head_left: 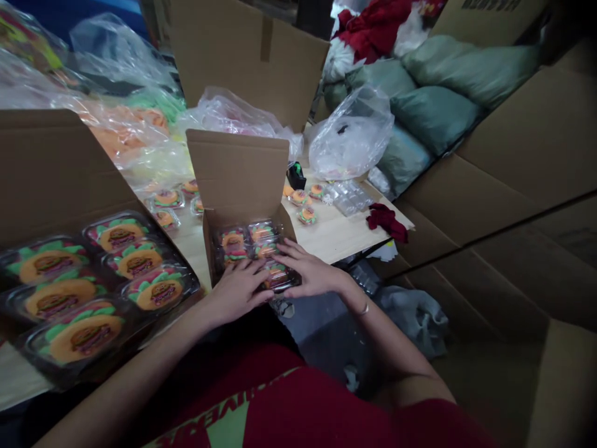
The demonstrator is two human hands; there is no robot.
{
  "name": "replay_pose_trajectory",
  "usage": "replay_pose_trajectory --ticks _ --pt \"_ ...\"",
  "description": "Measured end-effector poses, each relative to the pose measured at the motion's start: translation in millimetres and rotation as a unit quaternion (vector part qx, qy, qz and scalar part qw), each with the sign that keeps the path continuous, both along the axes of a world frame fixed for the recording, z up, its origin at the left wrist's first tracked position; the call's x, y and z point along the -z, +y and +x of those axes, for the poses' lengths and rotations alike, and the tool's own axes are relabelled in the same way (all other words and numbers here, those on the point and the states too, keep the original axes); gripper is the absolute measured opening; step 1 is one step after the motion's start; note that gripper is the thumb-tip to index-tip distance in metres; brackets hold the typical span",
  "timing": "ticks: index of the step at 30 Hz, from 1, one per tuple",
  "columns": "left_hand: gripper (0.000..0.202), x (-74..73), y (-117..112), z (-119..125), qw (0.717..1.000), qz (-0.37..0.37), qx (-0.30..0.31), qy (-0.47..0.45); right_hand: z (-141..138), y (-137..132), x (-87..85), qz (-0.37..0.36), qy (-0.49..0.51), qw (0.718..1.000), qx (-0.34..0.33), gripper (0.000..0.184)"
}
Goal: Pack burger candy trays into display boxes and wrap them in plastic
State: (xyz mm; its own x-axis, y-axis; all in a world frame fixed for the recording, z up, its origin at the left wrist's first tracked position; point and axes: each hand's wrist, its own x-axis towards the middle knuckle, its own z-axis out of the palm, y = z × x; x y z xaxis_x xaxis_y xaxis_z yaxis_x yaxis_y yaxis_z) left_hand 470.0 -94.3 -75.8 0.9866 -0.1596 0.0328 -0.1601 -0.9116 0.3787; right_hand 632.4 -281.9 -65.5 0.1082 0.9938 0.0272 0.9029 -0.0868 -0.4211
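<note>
A small cardboard box (242, 171) stands on the table before me with its lid flap raised. Inside it lie several clear plastic packs of toy burgers (262, 231), with orange buns and green frills. My left hand (237, 287) rests over the near left of the box, fingers stretched out across the packs. My right hand (310, 270) lies at the near right corner, its fingers spread over the packs and the box edge. Both hands seem to press or touch the packs; neither is wrapped around one. The near left packs are partly hidden under my left hand.
A larger open box (51, 168) with burger packs stands at left. Loose burgers (306, 215), a black tape dispenser (296, 176), clear plastic trays (349, 197) and a dark red cloth (387, 222) lie on the table. Plastic bags and a tall carton (247, 56) stand behind; stacked cartons (527, 255) line the right.
</note>
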Motion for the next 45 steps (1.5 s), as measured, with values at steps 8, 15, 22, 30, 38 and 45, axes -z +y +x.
replay_pose_trajectory --ticks 8,15,22,30,38,45 --pt "0.060 -10.5 20 6 0.993 -0.048 0.088 0.059 -2 -12 10.9 0.033 -0.068 0.997 -0.007 0.072" --pt "0.044 -19.4 31 20 0.979 -0.128 0.138 0.077 -11 -2 33.8 0.085 -0.106 0.988 0.069 0.061" --pt "0.057 6.4 23 2 0.995 0.034 0.097 0.011 -16 -13 47.2 0.026 -0.129 0.990 0.054 0.081" --pt "0.062 15.0 24 -8 0.994 0.097 0.035 -0.020 1 -30 59.0 0.119 -0.076 0.989 0.033 0.079" --pt "0.080 0.6 48 -4 0.994 0.097 0.051 -0.004 4 -27 57.2 0.123 -0.073 0.988 0.057 0.070" --pt "0.058 20.0 54 3 0.989 0.127 0.021 -0.066 7 -19 59.9 0.111 -0.050 0.988 0.090 0.066"
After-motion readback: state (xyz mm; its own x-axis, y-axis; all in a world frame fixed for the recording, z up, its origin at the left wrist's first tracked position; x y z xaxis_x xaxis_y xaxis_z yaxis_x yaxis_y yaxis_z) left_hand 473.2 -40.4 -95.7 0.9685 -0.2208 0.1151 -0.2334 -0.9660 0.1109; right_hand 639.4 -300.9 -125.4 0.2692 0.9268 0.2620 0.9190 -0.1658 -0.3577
